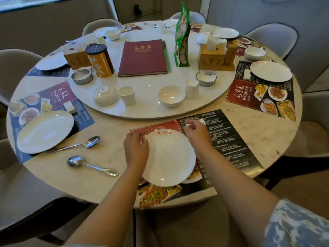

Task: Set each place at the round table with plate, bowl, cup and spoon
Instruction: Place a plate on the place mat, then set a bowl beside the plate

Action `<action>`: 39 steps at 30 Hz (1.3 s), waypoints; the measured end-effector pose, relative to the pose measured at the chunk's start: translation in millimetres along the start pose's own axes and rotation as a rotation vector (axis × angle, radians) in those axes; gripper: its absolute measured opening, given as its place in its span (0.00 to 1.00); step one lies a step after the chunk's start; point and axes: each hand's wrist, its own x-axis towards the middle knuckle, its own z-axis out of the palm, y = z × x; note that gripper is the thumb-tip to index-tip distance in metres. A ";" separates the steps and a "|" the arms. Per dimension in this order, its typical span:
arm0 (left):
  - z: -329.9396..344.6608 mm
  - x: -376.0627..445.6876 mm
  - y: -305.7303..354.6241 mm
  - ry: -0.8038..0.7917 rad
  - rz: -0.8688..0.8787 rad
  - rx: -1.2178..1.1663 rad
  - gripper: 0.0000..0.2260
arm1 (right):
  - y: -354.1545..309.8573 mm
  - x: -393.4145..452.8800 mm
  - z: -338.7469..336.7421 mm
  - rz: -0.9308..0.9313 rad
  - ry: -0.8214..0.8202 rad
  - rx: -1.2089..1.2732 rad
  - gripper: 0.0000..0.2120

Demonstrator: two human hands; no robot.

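At about 8 o'clock on the round table (258,122) a plate (45,131) sits on its placemat (58,97), tilted looking (probably lens warp), with a spoon (78,144) just beside its near edge. A second spoon (92,165) lies loose on the bare marble around 7 o'clock, likely waiting for the near place. At 6 o'clock the left hand (136,148) grips the left rim of the near plate (169,157), fingers curled over the edge, apparently to square it on the near placemat (222,139). The right hand (195,134) is at the plate's upper right rim, fingers bent and pinching something small and white; cannot tell what it is. Hands are apart, one on each side of the plate. On the turntable (147,111) just beyond, an upturned bowl (106,96), a cup (126,95), an upright bowl (171,95) and another cup (192,89) stand within reach, so this place lacks bowl, cup and spoon. At 3 o'clock another plate (270,71) is already down.
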 end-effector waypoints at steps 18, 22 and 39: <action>86.3 142.1 79.1 -0.150 -0.152 -0.370 0.24 | -43.4 139.6 39.6 0.144 -0.017 0.279 0.18; 85.6 129.4 83.0 -0.128 -0.142 -0.420 0.21 | -37.6 127.8 26.2 0.113 0.056 0.269 0.16; 107.7 -30.4 81.3 -0.307 0.190 -0.007 0.13 | 44.1 15.3 -92.1 0.212 0.280 0.124 0.18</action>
